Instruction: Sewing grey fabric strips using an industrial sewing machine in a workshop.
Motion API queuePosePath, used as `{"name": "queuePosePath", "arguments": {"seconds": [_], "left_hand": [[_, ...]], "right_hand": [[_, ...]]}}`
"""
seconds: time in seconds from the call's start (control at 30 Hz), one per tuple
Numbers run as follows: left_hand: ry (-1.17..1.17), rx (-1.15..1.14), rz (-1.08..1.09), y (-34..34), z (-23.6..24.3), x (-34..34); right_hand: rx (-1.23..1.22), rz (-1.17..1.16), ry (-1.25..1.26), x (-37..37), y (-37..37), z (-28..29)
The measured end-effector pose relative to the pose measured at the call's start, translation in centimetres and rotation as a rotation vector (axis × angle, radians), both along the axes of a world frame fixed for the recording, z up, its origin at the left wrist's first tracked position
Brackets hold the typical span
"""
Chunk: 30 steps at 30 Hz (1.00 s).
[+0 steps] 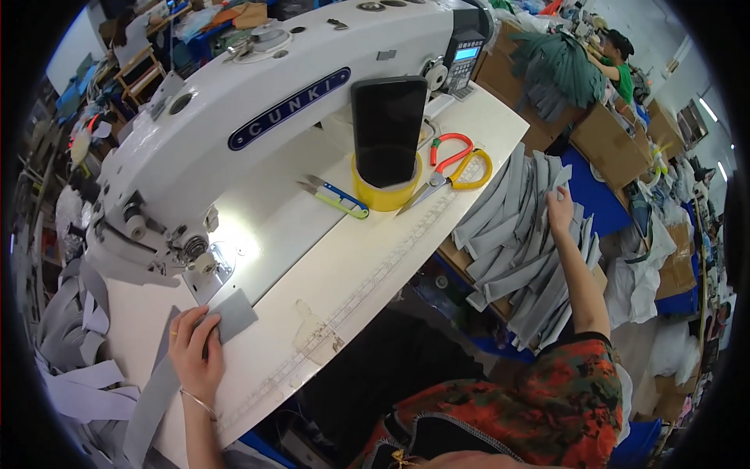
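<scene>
At the near left of the white sewing machine [273, 117], my left hand [195, 344] holds a grey fabric strip [237, 314] against the table, fingers bent over it. One end of the strip lies just before the needle area, and its tail [148, 414] runs down past my wrist. My right hand [558, 209] is stretched far out to the right, over a heap of grey fabric strips [508, 242]. Its fingers are closed on a strip at the top of the heap; the fingertips are partly hidden.
A dark phone [388, 129] stands in a yellow tape roll [383, 195]. Beside it lie scissors [449, 173] with red and yellow handles and thread snips [336, 195]. More strips [86, 391] hang off the left table edge. A person in green [621, 74] works behind cardboard boxes [613, 144].
</scene>
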<state>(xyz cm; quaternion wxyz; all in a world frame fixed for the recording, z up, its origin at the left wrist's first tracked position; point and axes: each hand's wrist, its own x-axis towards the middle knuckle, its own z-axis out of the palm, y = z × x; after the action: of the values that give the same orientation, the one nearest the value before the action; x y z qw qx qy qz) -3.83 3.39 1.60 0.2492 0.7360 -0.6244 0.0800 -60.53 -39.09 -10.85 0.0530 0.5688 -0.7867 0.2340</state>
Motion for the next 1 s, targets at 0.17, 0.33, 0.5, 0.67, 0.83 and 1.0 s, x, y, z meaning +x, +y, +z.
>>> {"name": "queuePosePath", "arguments": {"seconds": [0.17, 0.33, 0.5, 0.67, 0.83, 1.0], "left_hand": [[-0.087, -0.042, 0.065, 0.7, 0.0, -0.6], [-0.29, -0.222, -0.155, 2.2, 0.7, -1.8], [-0.312, -0.42, -0.416, -0.8, 2.6, -8.5], [-0.181, -0.34, -0.61, 0.7, 7.3, -14.8], [0.022, -0.39, -0.802, -0.7, 8.6, -17.2], [-0.191, -0.177, -0.402, 5.7, 13.2, -14.5]], "right_hand": [[-0.429, 0.377, -1.012, 6.8, 6.3, 6.4], [-0.655, 0.878, -0.481, 13.7, 14.2, 10.5], [-0.7, 1.69, 0.02, 18.5, 20.8, 15.9], [-0.356, 2.4, -0.23, 21.7, 26.3, 20.6], [0.095, 2.576, -0.599, 22.0, 27.1, 24.3], [0.05, 2.309, -0.565, 26.9, 27.3, 22.0]]}}
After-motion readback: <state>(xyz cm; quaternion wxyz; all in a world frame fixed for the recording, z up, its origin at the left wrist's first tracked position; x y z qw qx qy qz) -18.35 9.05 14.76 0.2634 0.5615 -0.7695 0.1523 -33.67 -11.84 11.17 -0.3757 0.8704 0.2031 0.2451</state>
